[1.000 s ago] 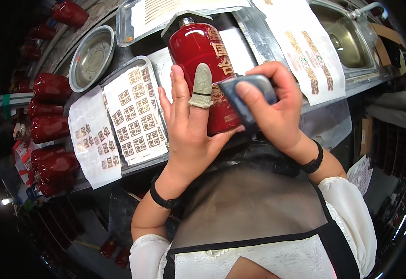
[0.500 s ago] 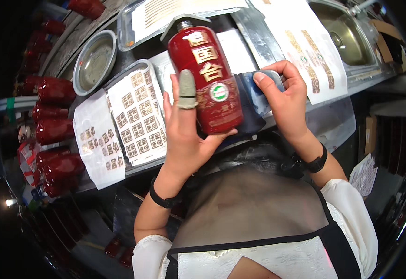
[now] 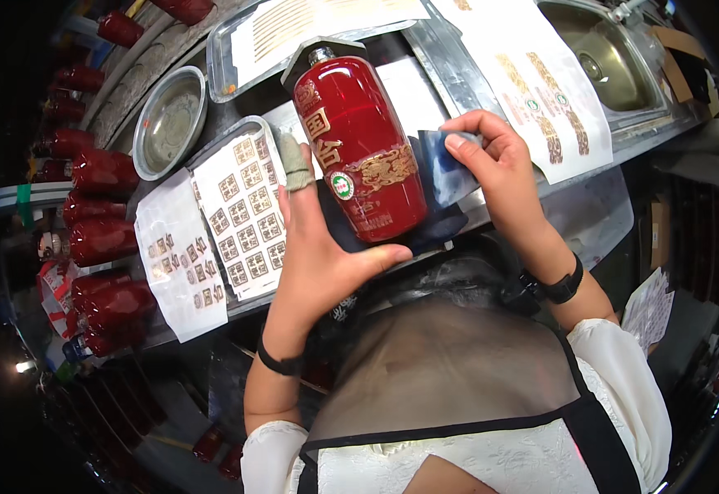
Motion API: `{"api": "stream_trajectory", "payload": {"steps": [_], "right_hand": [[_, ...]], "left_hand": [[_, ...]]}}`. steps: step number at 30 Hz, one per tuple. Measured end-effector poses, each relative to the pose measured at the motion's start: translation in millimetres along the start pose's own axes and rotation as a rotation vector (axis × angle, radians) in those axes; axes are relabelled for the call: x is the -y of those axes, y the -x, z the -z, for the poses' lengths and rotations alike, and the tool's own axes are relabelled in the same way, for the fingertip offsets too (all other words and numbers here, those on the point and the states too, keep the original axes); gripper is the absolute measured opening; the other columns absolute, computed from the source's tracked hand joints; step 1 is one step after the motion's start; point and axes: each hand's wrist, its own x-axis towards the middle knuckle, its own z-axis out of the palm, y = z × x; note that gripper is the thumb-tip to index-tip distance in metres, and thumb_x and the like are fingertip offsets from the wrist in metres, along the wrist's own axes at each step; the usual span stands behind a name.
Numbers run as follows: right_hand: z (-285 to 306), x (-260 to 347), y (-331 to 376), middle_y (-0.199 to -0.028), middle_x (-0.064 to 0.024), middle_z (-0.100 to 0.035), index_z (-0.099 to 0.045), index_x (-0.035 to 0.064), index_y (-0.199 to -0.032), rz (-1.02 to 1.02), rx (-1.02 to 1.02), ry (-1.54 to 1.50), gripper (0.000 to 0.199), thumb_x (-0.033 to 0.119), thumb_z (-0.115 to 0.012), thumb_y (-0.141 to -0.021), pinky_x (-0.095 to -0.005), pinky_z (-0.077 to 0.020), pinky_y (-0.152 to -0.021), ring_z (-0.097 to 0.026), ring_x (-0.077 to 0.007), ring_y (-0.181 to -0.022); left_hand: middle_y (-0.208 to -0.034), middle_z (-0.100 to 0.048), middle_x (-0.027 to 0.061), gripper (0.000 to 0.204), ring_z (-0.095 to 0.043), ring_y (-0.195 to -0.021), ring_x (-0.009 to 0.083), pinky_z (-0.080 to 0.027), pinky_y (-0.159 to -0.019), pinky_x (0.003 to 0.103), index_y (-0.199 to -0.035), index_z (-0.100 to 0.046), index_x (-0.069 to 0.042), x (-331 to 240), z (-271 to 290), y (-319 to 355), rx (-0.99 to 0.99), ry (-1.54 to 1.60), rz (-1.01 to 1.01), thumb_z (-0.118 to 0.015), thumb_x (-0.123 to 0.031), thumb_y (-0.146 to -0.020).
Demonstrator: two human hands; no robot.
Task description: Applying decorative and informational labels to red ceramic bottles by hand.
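A glossy red bottle (image 3: 367, 136) with gold decoration and a small green-and-white round emblem lies with its neck away from me, in a grey angular holder (image 3: 290, 72). My left hand (image 3: 318, 247) is beside its lower left side, fingers spread and thumb stretched out near the base; whether it touches the glass I cannot tell. A pale cloth-like cover (image 3: 296, 165) sheathes one of its fingers. To the right of the bottle, my right hand (image 3: 499, 160) pinches a blue, flat, flexible scraper (image 3: 450, 169) between thumb and fingers.
White sheets of gold-and-black decals (image 3: 246, 210) lie in a tray at left, another decal sheet (image 3: 503, 41) at right. A metal bowl (image 3: 170, 123) stands beyond the left tray. Several red bottles (image 3: 100, 235) line the far left; a sink (image 3: 614, 66) is at the upper right.
The bottle has turned, so its gold characters and emblem now sit further left and another gold pattern shows. My left hand's fingers have spread away from it. The right hand still holds the scraper.
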Motion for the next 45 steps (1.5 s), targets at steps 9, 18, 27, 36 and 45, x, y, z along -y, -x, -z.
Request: {"api": "stream_trajectory", "payload": {"steps": [9,18,27,36,45], "right_hand": [[-12,-7,-3,-0.089,-0.0013,-0.067,-0.065,0.0007,-0.098,-0.169,0.22,0.019,0.013,0.013,-0.061,-0.093,-0.0216,-0.0439,-0.074,-0.055,-0.0052,-0.082],[-22,1,-10,-0.083,-0.0035,-0.063,-0.06,0.0018,-0.096,-0.096,0.302,0.311,0.044,0.043,-0.074,-0.089,-0.0251,-0.0452,-0.069,-0.053,-0.0077,-0.079],[-17,3,-9,-0.078,-0.0006,-0.057,-0.058,0.0015,-0.099,-0.11,0.333,0.24,0.046,0.042,-0.076,-0.087,-0.0237,-0.0424,-0.064,-0.049,-0.0068,-0.073],[-15,3,-11,-0.082,-0.0015,-0.061,-0.06,0.0024,-0.101,-0.109,0.36,0.171,0.042,0.04,-0.074,-0.089,-0.0225,-0.0422,-0.065,-0.05,-0.0065,-0.075],[-15,-3,-10,-0.088,-0.0018,-0.063,-0.061,0.0007,-0.106,-0.192,0.363,-0.006,0.023,0.023,-0.061,-0.098,-0.0231,-0.0465,-0.071,-0.054,-0.0057,-0.079]], "left_hand": [[-0.143,-0.046,0.0294,0.119,-0.048,-0.134,0.0334,-0.035,-0.114,0.039,-0.145,-0.019,0.01,6,-1,-5,0.021,0.28,0.051,-0.096,-0.021,-0.059],[-0.136,-0.054,0.0244,0.064,-0.056,-0.124,0.0253,-0.048,-0.102,0.035,-0.139,-0.03,0.004,-3,-4,-25,-0.116,0.81,0.261,-0.07,-0.009,-0.092],[-0.127,-0.061,0.0235,0.059,-0.06,-0.12,0.0248,-0.047,-0.102,0.037,-0.128,-0.037,0.003,-9,-4,-28,-0.134,0.798,0.287,-0.077,-0.013,-0.087],[-0.118,-0.065,0.0235,0.051,-0.064,-0.11,0.0238,-0.049,-0.098,0.036,-0.113,-0.04,0.0,-15,-7,-31,-0.151,0.731,0.291,-0.079,-0.014,-0.084],[-0.124,-0.062,0.0243,0.051,-0.062,-0.115,0.0247,-0.045,-0.103,0.038,-0.114,-0.04,0.0,-17,-11,-30,-0.225,0.536,0.211,-0.078,-0.013,-0.084]]}}
